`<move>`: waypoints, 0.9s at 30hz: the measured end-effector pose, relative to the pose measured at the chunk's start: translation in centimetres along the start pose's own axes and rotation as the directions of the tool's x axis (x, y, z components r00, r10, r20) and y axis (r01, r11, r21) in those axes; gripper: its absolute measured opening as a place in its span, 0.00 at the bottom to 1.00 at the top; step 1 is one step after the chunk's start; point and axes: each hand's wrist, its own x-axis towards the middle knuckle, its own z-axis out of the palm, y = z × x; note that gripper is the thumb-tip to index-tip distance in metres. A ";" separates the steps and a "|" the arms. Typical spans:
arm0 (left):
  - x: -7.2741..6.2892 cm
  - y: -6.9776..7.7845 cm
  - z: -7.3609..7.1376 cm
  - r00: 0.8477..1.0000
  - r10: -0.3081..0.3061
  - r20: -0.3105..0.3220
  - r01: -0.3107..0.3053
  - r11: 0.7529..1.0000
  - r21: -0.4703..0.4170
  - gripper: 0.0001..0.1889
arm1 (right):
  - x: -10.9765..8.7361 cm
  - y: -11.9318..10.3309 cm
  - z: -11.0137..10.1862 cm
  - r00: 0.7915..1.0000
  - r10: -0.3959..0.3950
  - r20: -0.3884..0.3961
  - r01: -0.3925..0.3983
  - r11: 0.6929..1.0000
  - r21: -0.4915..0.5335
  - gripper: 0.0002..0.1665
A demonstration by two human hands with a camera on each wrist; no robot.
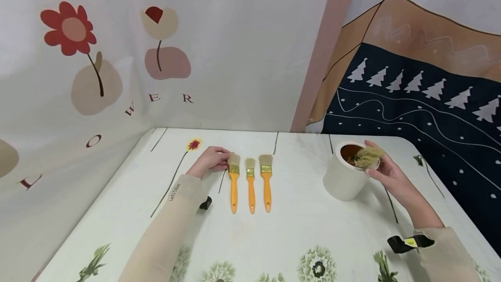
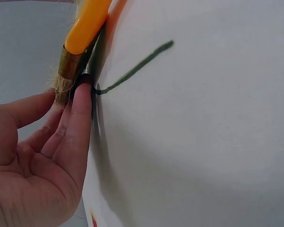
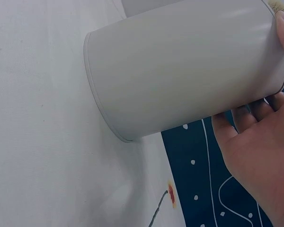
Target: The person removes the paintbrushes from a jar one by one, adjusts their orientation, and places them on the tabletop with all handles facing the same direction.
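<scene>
Three flat paintbrushes with orange handles lie in a row, bristles away from me: a left paintbrush (image 1: 234, 186), a smaller middle paintbrush (image 1: 251, 186) and a right paintbrush (image 1: 267, 186). My left hand (image 1: 213, 159) pinches the left one at its bristle end; in the left wrist view, thumb and fingers (image 2: 78, 127) lie on either side of the bristles (image 2: 64, 90). At the right, my right hand (image 1: 385, 169) grips the rim of a white cylindrical container (image 1: 344, 179), thumb over the edge. Tan-green bristles (image 1: 368, 156) stick out of its opening; what they belong to is hidden inside.
A white cloth printed with flowers covers the table (image 1: 297, 221). Behind hangs a pale curtain (image 1: 242, 55), and on the right a dark blue cloth with white trees (image 1: 411, 103). Black straps (image 1: 411, 243) sit at both wrists.
</scene>
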 end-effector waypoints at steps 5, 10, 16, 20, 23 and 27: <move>-0.1 0.1 -0.1 1.000 0.023 -0.008 -0.023 1.000 -0.002 0.19 | 0.0 -0.1 0.0 1.000 -0.001 -0.002 0.001 1.000 -0.004 0.44; -0.2 0.4 0.0 0.998 0.063 -0.019 -0.063 0.998 0.020 0.20 | 0.0 -0.2 0.1 1.000 0.001 -0.003 -0.001 1.000 -0.004 0.44; -0.3 0.7 0.2 0.992 0.123 -0.017 -0.122 0.990 0.066 0.19 | -0.1 -0.2 0.1 1.000 0.000 -0.004 0.000 1.000 -0.005 0.43; -0.5 1.2 0.2 0.985 0.170 -0.023 -0.168 0.984 0.063 0.19 | -0.1 -0.2 0.0 1.000 -0.003 -0.002 0.003 1.000 -0.002 0.43; -0.8 1.9 0.0 0.977 0.212 -0.025 -0.211 0.977 0.038 0.18 | -0.1 -0.1 0.1 1.000 -0.012 -0.003 0.012 1.000 -0.002 0.43; -1.3 3.1 0.1 0.963 0.267 -0.026 -0.267 0.964 0.009 0.18 | -0.1 -0.1 0.1 1.000 -0.015 -0.003 0.015 1.000 0.003 0.44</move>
